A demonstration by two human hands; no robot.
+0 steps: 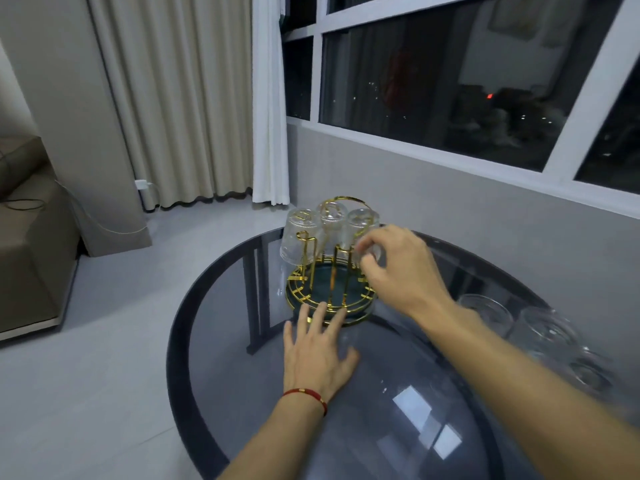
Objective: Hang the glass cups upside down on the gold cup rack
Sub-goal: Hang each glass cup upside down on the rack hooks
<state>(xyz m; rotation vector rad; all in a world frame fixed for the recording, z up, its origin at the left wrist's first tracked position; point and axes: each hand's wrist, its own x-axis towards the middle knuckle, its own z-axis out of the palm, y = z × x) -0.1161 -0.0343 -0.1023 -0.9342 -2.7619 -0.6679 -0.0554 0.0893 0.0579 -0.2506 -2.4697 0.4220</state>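
Gold cup rack (330, 289) sits centre frame, near the far edge of the round dark glass table (381, 410); bare tabletop in front of it. Three glass cups (300, 237) hang inverted on it. Right hand (401, 268) has fingers curled at the rightmost hung cup; actual grip can't tell. Left hand (317, 351) lies flat, fingers spread, tips touching the rack base. Spare glasses (543, 336) at right edge, blurred. Window (450, 81) behind, curtain (180, 98) upper left.
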